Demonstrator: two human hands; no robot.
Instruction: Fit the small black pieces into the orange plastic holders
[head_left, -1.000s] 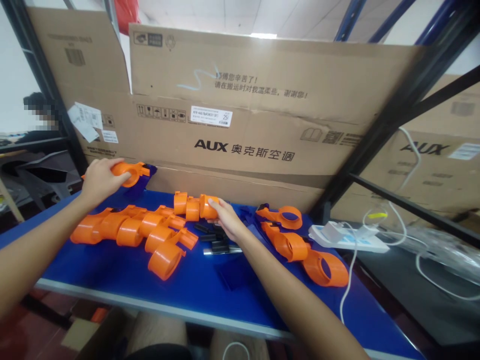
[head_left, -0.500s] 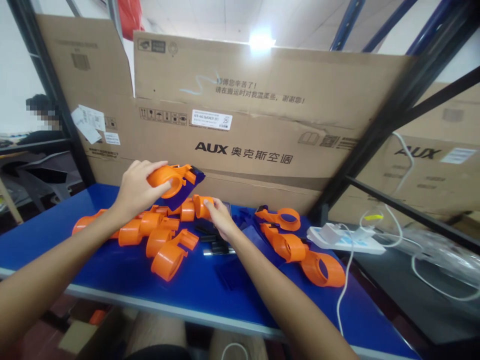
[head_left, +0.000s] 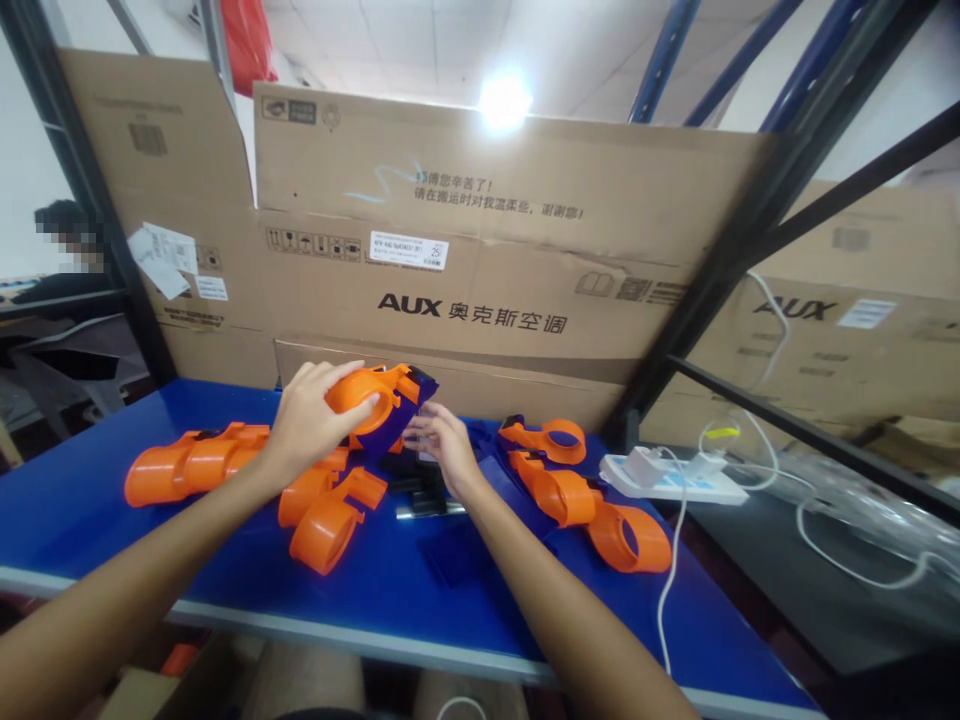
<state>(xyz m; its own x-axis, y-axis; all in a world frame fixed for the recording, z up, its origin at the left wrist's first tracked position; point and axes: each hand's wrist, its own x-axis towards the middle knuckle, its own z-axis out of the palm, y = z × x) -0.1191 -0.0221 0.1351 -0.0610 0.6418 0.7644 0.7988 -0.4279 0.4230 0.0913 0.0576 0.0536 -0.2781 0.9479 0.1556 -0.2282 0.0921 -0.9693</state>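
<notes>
One broad cardboard panel, printed AUX, stands upright along the back of the work area. Smaller than that is the blue table in front of it, its pale edge nearest the person. Toward the right end of the table lies a white power strip with plugs and cords in it.

Next in size come the hands. The left hand grips an orange holder above the table, thumb and fingers wrapped around its ring. The right hand has its fingers loosely spread just beside it; I cannot tell whether they touch anything.

Other orange holders lie in a staggered group at left, partly behind the left arm, and three more orange pieces lie at right. A dark blue flap hangs from the held one. Small black pieces lie below the right hand.
</notes>
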